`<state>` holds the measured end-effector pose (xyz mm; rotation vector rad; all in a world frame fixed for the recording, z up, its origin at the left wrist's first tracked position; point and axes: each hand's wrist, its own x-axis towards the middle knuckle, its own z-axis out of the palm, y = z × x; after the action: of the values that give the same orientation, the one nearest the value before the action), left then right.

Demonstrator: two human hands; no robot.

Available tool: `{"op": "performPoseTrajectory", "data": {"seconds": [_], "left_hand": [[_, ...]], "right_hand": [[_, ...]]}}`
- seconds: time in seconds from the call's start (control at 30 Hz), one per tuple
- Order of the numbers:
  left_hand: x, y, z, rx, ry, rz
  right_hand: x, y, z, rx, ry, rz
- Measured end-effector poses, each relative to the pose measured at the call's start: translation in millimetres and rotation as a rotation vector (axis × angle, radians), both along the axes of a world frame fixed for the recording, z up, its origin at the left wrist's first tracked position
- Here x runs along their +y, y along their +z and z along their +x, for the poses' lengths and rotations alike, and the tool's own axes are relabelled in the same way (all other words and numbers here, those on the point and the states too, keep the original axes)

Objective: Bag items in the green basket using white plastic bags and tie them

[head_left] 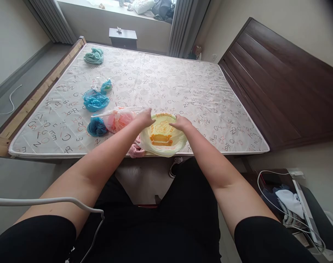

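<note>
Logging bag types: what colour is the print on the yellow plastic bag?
Orange, on the pale yellow plastic bag, best in the head view.

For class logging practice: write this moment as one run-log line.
left hand: at mouth of yellow plastic bag | right hand: same mouth | nearby: pink plastic bag | lettered mattress

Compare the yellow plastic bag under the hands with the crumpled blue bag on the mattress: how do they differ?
The yellow bag is pale with an orange print; the blue bag shows no clear print. The yellow bag sits opened out, while the blue bag lies crumpled. The left hand and right hand touch the yellow bag; neither touches the blue bag. Both are thin plastic on the mattress.
</note>
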<state>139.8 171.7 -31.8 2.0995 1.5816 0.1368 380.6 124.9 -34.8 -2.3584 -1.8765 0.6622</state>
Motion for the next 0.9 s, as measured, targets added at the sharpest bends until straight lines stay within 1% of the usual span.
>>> {"op": "performPoseTrajectory", "data": {"seconds": [0.03, 0.07, 0.13, 0.23, 0.3, 0.37, 0.43, 0.47, 0.5, 0.53, 0.57, 0.6, 0.63, 0.67, 0.7, 0.73, 0.77, 0.83, 0.9], "left_hand": [[-4.8, 0.4, 8.7, 0.012, -0.026, 0.06], [-9.3, -0.7, 15.6, 0.039, -0.049, 0.08], [-15.0, -5.8, 23.2, 0.128, -0.053, 0.024], [-13.7, -15.2, 21.0, 0.216, -0.001, -0.06], [-10.1, -18.0, 16.7, 0.206, 0.015, -0.079], [-9.0, -16.9, 15.1, 0.165, 0.019, -0.083], [-12.8, -13.2, 17.5, 0.099, -0.016, -0.002], [-16.6, -11.5, 20.0, 0.059, -0.062, 0.079], [-21.1, -10.4, 22.9, 0.021, -0.136, 0.169], [-26.1, -10.5, 25.9, -0.013, -0.229, 0.251], [-30.9, -12.0, 28.6, -0.034, -0.333, 0.303], [-35.2, -15.1, 30.7, -0.036, -0.43, 0.314], [-38.4, -19.6, 32.1, -0.021, -0.515, 0.287], [-40.4, -25.3, 32.6, 0.002, -0.575, 0.238], [-40.9, -31.8, 32.5, 0.019, -0.61, 0.18], [-40.1, -38.5, 31.9, 0.018, -0.613, 0.118], [-38.1, -45.1, 31.1, -0.009, -0.573, 0.055], [-31.9, -56.2, 30.2, -0.109, -0.407, -0.05], [-25.4, -63.4, 30.9, -0.191, -0.237, -0.108]], "right_hand": [[0.6, -0.1, -6.0, -0.075, 0.023, -0.003], [0.9, -1.2, -11.8, -0.143, 0.04, -0.003], [0.4, -6.5, -20.5, -0.249, 0.062, -0.005], [-2.0, -17.8, -21.5, -0.351, 0.087, -0.014], [-3.8, -22.9, -16.3, -0.367, 0.089, -0.023], [-5.9, -23.9, -11.3, -0.357, 0.085, -0.046], [-9.2, -21.1, -10.4, -0.356, 0.089, -0.03], [-11.6, -19.2, -11.7, -0.355, 0.103, 0.019], [-14.5, -17.7, -13.9, -0.345, 0.136, 0.09], [-17.9, -16.9, -16.6, -0.324, 0.196, 0.172], [-21.4, -17.4, -19.2, -0.293, 0.283, 0.243], [-24.9, -19.3, -21.5, -0.257, 0.393, 0.281], [-28.1, -22.9, -23.2, -0.218, 0.512, 0.282], [-30.6, -27.8, -24.1, -0.179, 0.624, 0.252], [-32.2, -33.8, -24.4, -0.134, 0.707, 0.203], [-32.8, -40.4, -24.3, -0.081, 0.746, 0.149], [-32.3, -47.2, -23.9, -0.012, 0.729, 0.108], [-28.4, -59.5, -23.6, 0.131, 0.594, 0.08], [-22.6, -68.4, -24.7, 0.217, 0.446, 0.102]]}}
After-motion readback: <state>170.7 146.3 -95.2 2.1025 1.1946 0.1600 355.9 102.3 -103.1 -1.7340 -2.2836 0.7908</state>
